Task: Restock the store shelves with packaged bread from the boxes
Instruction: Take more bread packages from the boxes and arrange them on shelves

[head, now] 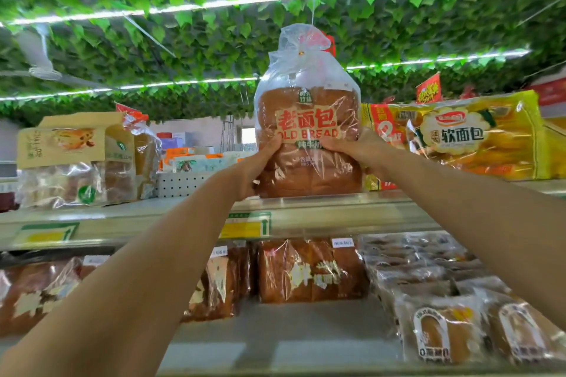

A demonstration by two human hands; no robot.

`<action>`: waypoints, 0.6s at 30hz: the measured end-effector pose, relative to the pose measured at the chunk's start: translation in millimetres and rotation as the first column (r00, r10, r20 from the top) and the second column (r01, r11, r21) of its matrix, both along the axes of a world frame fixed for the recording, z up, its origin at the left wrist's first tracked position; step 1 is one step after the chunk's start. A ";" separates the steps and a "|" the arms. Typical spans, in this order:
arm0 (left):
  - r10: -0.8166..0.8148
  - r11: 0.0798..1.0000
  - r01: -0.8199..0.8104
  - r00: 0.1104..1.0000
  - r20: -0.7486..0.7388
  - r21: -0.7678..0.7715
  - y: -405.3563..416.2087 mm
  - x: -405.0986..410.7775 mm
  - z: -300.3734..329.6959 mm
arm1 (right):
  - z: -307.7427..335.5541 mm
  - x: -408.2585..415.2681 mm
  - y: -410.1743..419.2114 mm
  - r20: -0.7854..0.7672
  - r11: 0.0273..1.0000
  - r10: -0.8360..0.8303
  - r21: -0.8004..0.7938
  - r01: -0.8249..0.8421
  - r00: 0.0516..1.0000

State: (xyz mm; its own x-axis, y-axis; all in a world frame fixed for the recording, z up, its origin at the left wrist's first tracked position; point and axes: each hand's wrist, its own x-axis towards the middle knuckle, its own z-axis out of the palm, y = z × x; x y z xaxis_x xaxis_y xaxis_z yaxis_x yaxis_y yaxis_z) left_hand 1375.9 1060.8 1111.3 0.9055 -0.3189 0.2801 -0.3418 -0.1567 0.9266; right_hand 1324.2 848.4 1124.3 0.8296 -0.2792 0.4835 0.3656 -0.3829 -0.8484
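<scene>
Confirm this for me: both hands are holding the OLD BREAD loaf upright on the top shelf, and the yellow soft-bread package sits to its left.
One detail is off. In the head view, the left hand and right hand do hold the OLD BREAD loaf upright on the top shelf, but the yellow soft-bread package sits to its right, not its left.

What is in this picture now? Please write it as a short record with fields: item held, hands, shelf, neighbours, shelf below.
item held: Old Bread loaf in a clear bag tied at the top, upright
hands: left hand and right hand both grip the loaf's sides
shelf: loaf's base is at the top shelf front edge
neighbours: paper-labelled bread bag to the left, yellow soft bread pack to the right
shelf below: brown loaves and small wrapped breads
</scene>
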 end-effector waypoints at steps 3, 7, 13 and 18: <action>0.188 0.981 -0.193 0.958 0.215 0.000 2.3 -13.7 -0.3 | -2.7 -16.0 14.8 0.110 0.994 -0.110 0.014 0.109 0.988; 0.315 0.928 -0.205 0.879 0.359 -0.311 17.1 -46.9 -11.3 | -17.6 -49.4 31.3 0.304 0.933 -0.324 -0.054 0.356 0.896; 0.003 0.866 0.085 0.984 0.176 -0.492 31.3 -119.7 -82.8 | -86.6 -123.3 62.7 0.451 0.924 -0.264 -0.136 0.357 0.853; -0.186 0.920 0.124 0.973 -0.134 -0.371 18.6 -164.0 -169.0 | -165.1 -168.2 67.6 0.201 0.929 -0.199 -0.273 0.250 0.959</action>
State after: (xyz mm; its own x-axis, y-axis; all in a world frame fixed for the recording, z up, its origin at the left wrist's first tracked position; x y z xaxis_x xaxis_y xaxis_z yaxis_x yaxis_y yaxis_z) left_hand 1211.9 1079.5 942.4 0.8956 -0.3652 0.2542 -0.1741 0.2382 0.9555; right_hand 1156.0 916.0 959.2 0.6622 -0.2733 0.6977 0.3672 -0.6933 -0.6201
